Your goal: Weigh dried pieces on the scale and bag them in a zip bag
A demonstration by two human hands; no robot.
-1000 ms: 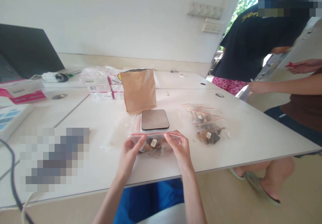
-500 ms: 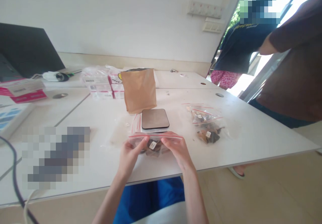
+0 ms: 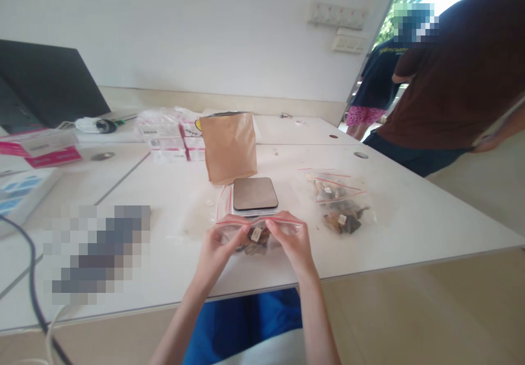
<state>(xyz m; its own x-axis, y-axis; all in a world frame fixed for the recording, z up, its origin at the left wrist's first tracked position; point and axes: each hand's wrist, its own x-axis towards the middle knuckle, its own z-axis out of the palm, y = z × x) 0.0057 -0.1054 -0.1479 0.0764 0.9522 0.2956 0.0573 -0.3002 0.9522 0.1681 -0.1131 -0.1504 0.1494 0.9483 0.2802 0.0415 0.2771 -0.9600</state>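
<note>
Both hands pinch the red-striped top of a clear zip-lock bag (image 3: 253, 246), which holds dark brown, dried-looking pieces and a small white label. My left hand (image 3: 221, 247) grips the seal left of its middle, thumb on top. On the right part of the seal, my right hand (image 3: 292, 239) is closed in the same way. Just beyond the bag lies a small digital scale (image 3: 255, 193) with a flat, brownish plate. Behind that stands a brown paper pouch (image 3: 229, 147). More flat zip-lock bags (image 3: 223, 200) lie beside and partly under the scale.
Two filled zip-lock bags (image 3: 342, 218) lie to the right on the white table (image 3: 394, 217). Pink-and-white boxes (image 3: 166, 138) stand behind at left, near a dark monitor (image 3: 49, 83). A cable (image 3: 30, 277) crosses the left edge. Two people stand at right by the doorway.
My thumbs have come closer together along the seal, and its middle now bends. At right, the person in brown has shifted left and the one behind stands farther off.
</note>
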